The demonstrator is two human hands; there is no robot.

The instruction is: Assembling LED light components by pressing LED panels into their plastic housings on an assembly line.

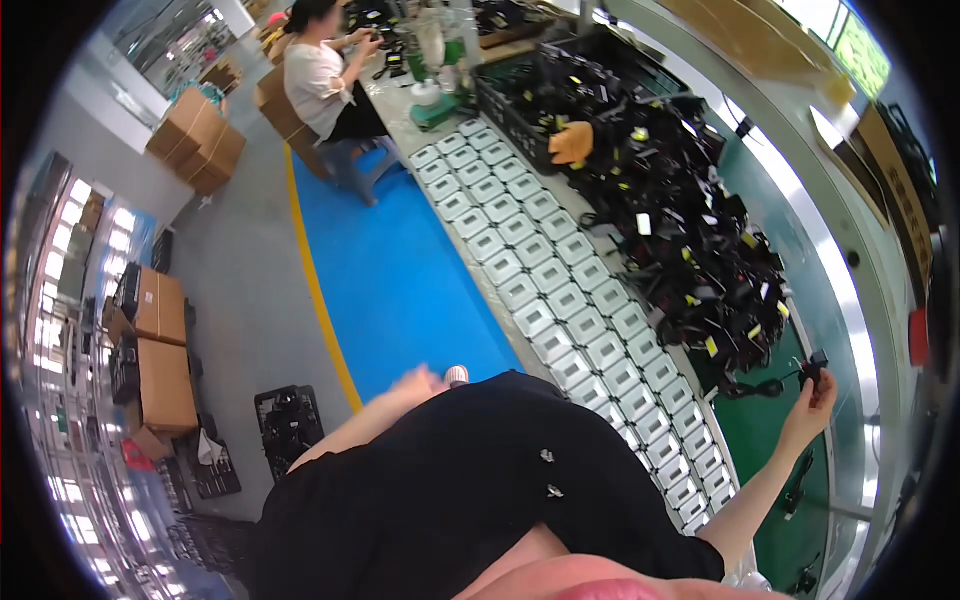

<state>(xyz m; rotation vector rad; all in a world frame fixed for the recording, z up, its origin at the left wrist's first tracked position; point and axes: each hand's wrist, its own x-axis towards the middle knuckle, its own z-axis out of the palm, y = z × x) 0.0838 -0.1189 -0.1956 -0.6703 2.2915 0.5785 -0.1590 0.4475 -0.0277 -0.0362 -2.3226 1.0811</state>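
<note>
The right hand (812, 402) pinches one black corded adapter (815, 366); the left hand's (420, 383) grip cannot be told. A large adapter pile (690, 240) remains beside rows of white trays (560, 290) on the bench (770, 440).

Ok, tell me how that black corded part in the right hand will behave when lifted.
The black corded part is pinched in the right hand, and its thin cord droops in a loop toward the green mat, so it is probably floppy. Held by fingertips alone, it is likely light. In the black pile cords cross, so snagging seems possible.

Bright even overhead light, heavy fisheye bending, dark vignetted rim, slight blur.
</note>
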